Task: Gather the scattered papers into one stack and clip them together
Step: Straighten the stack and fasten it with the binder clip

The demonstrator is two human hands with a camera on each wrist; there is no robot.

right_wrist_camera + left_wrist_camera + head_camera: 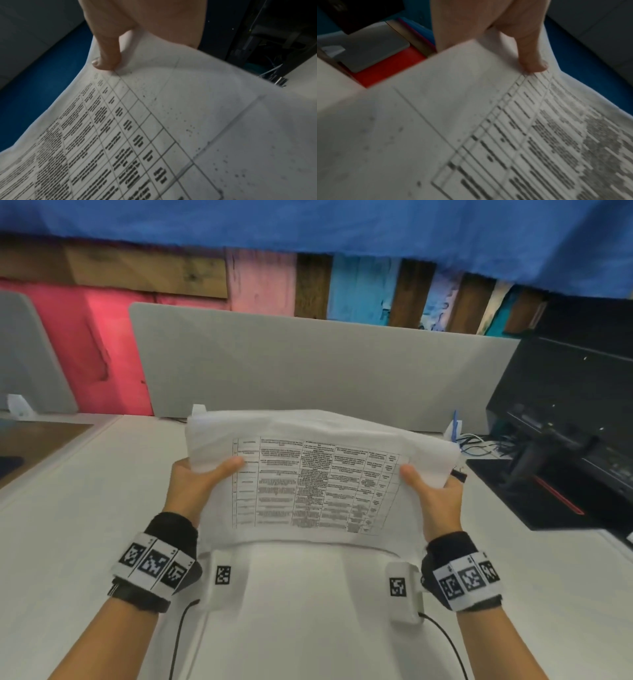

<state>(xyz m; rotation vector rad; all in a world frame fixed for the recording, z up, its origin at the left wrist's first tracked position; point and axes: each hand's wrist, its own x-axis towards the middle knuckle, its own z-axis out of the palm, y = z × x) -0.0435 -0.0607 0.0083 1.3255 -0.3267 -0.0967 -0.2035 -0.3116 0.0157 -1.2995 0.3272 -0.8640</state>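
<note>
A stack of white papers (318, 484), its top sheet printed with a table, is lifted above the white desk (85, 525), its lower edge near the surface. My left hand (200, 479) grips its left edge, thumb on top and fingers hidden beneath. My right hand (433, 493) grips the right edge the same way. The wrist views show each thumb pressing the printed sheet: left thumb (534, 63) on the papers (488, 128), right thumb (106, 59) on the papers (171, 128). A small dark object, possibly a binder clip (459, 474), peeks out behind my right hand; a metal part (280, 81) shows there.
A grey divider panel (308, 371) stands behind the desk. A black monitor (565, 422) on its stand fills the right side, with cables (476, 445) by its base. Another divider (30, 354) and a wooden desk area (37, 443) lie left.
</note>
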